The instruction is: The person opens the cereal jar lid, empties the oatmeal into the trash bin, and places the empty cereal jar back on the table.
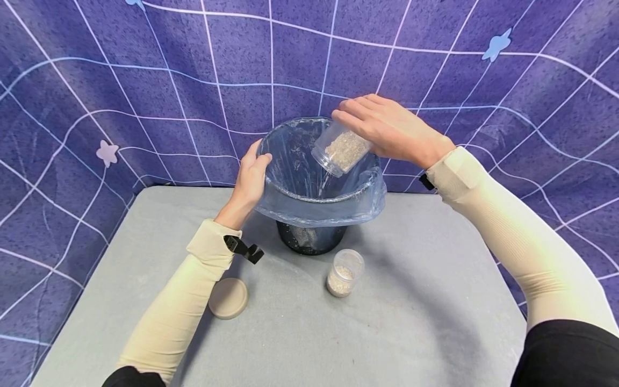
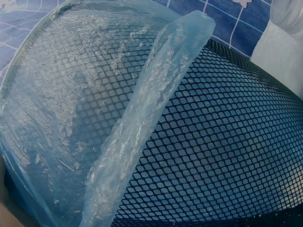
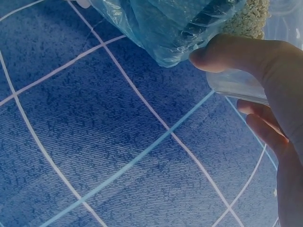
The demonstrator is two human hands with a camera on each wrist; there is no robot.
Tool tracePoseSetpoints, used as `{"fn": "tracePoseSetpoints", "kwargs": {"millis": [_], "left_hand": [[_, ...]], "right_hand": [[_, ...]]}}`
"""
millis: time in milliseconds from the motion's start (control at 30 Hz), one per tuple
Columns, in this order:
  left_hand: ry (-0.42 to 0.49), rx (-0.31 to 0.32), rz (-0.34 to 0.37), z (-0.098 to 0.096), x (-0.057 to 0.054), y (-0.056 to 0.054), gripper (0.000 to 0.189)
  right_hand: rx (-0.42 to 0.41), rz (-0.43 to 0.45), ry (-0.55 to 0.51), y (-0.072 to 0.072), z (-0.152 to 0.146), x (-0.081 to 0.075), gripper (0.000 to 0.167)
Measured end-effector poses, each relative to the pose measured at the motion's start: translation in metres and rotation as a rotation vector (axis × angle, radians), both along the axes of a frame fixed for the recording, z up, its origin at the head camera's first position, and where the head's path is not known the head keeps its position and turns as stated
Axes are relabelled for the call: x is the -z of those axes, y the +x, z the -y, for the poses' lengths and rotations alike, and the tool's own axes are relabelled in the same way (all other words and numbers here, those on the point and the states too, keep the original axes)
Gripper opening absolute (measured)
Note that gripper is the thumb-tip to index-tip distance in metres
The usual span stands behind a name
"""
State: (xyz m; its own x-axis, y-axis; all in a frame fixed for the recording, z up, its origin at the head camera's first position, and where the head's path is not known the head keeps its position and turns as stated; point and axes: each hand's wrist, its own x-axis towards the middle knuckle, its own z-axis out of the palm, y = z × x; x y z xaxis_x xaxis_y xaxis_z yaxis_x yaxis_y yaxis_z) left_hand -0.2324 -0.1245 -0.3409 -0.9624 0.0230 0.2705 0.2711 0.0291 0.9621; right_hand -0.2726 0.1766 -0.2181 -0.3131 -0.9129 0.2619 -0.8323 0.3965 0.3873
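A black mesh wastebasket (image 1: 311, 240) stands on the table, lined with a translucent blue plastic bag (image 1: 314, 212) folded over its rim. My left hand (image 1: 250, 174) grips the left side of the lined rim, thumb over the edge. Over the opening, my right hand (image 1: 387, 128) holds a clear jar (image 1: 344, 150) tilted mouth-down to the left. Pale flaky grains (image 3: 251, 21) lie inside it, and a thin stream falls from its mouth into the bag. In the left wrist view, the bag's loose edge (image 2: 137, 123) hangs over the mesh (image 2: 213, 132).
In front of the wastebasket, a second clear jar (image 1: 345, 272) stands upright, partly filled with pale grains. A round beige lid (image 1: 228, 298) lies near my left forearm on the grey table (image 1: 300, 333). Behind hangs a purple cloth (image 1: 193, 97) with a line grid.
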Motion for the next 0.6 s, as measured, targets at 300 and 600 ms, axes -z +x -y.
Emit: {"fn": "tracePoseSetpoints", "kwargs": {"millis": [300,600], "left_hand": [[-0.002,-0.006,0.000,0.0001,0.0001,-0.0005,0.054],[-0.021,-0.016,0.005,-0.0005,-0.0006,0.0007,0.055]], "right_hand": [[0.007,0.010,0.012,-0.0004,0.0010,-0.0004,0.072],[0.005,0.011,0.019,-0.0001,0.0008,-0.0002,0.079]]}}
